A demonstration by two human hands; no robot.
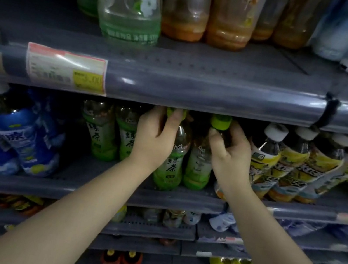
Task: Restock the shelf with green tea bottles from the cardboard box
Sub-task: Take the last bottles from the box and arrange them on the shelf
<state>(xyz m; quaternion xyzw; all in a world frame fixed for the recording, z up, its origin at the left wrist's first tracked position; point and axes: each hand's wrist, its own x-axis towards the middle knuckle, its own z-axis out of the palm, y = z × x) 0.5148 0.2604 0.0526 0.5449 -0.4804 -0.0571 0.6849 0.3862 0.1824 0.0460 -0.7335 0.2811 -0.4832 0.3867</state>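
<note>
While both hands – left (156, 138) & right (226, 156) – each clasp a green-capped clear plastic green tea bottle (172, 154) upright at the grey metal shelf (113, 187) front, ~2 more stand behind – restock partway, cardboard box unseen.

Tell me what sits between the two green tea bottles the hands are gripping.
Nothing in the head view: the left-held bottle and right-held bottle stand nearly touching, with only dark shelf depth visible between their necks.

Both arms reach forward; left hand (156, 138) and right hand (229, 155) curled in grips
</note>
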